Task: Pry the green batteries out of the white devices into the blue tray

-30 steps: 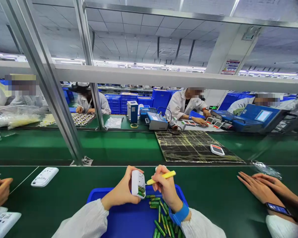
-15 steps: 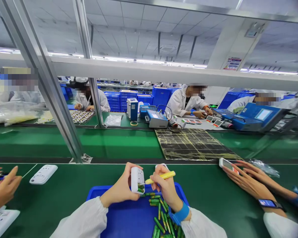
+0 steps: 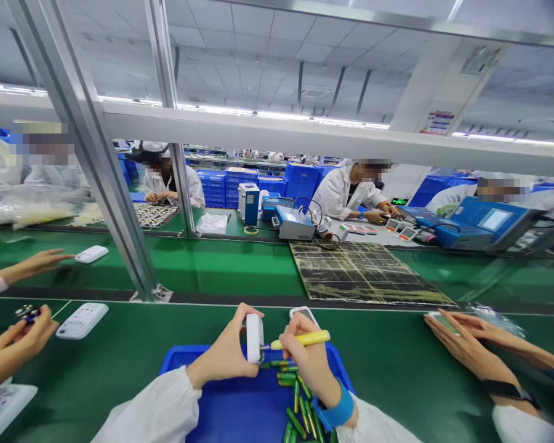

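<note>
- The left hand (image 3: pixel 228 355) was clenched around a small white device (image 3: pixel 255 338), holding it upright on its edge just above the far rim of the blue tray (image 3: pixel 221 412).
- The right hand (image 3: pixel 307 355) gripped a yellow tool (image 3: pixel 305 339) between thumb and fingers; the tool lay level, its tip touching the white device's right side, also above the tray's far rim.
- A blue wristband (image 3: pixel 335 411) circled the right wrist, over the tray's right part.
- Green batteries (image 3: pixel 300 400) lay loose in the right half of the tray, under and beside the right hand.
- Another white device (image 3: pixel 303 313) showed behind the right hand, just beyond the tray on the green belt (image 3: pixel 129 351).
- Left of the tray, well apart, a white device (image 3: pixel 82 320) lay flat on the belt, near a co-worker's hand (image 3: pixel 23 338) that pinched a small dark part.
- Right of the tray, a co-worker's hands (image 3: pixel 461 341) rested over a flat item; how the fingers stood there could not be told.
- Beyond the tray, past the belt, a dark mat (image 3: pixel 364 274) lay flat.
</note>
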A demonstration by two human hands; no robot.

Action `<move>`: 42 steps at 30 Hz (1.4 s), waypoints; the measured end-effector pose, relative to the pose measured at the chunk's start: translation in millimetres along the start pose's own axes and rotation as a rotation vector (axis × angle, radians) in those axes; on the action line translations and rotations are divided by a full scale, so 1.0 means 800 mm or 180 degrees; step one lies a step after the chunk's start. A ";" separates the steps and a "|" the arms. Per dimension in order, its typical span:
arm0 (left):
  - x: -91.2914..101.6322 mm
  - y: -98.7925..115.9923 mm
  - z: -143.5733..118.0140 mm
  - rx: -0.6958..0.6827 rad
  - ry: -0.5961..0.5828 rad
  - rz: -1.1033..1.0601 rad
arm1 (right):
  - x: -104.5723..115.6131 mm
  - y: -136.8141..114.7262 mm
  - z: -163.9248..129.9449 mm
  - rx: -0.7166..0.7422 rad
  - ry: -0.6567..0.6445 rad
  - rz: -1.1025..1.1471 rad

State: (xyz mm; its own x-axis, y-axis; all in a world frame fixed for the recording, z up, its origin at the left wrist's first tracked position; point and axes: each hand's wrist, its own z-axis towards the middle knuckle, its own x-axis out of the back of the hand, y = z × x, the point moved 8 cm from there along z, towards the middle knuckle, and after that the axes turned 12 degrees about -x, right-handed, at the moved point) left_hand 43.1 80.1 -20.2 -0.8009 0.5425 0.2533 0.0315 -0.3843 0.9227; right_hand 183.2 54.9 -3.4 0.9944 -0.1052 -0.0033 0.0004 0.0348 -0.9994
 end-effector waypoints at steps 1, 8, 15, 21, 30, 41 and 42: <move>0.002 0.003 0.000 -0.0049 0.0048 0.0233 | 0.000 -0.008 -0.006 0.0189 0.0069 -0.0279; -0.007 0.009 -0.002 -0.0140 -0.0330 0.0201 | -0.020 -0.031 -0.029 0.0989 0.0100 -0.1792; 0.020 0.017 0.007 -0.0392 0.0230 -0.0832 | 0.004 0.007 -0.009 -0.0041 0.0280 0.0507; 0.017 0.019 0.009 -0.0546 0.0224 -0.1245 | 0.015 0.008 -0.005 -0.0226 0.0400 0.1051; 0.017 0.017 0.011 -0.0559 0.0271 -0.1271 | 0.011 0.009 -0.007 -0.0333 0.0408 0.0822; 0.029 0.024 0.009 -0.0718 0.0515 -0.0935 | -0.010 0.026 0.008 -0.0985 -0.0142 0.1972; 0.030 0.025 0.009 -0.0717 0.0554 -0.0910 | -0.012 0.027 0.008 -0.1066 -0.0185 0.2132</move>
State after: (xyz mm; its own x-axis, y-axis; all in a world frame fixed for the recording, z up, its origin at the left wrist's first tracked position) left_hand 28.9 90.8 6.5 -0.8483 0.5241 -0.0752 -0.3236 -0.4009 0.8571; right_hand 174.2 62.7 -24.9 0.7746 -0.1147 -0.6220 -0.6297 -0.2322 -0.7413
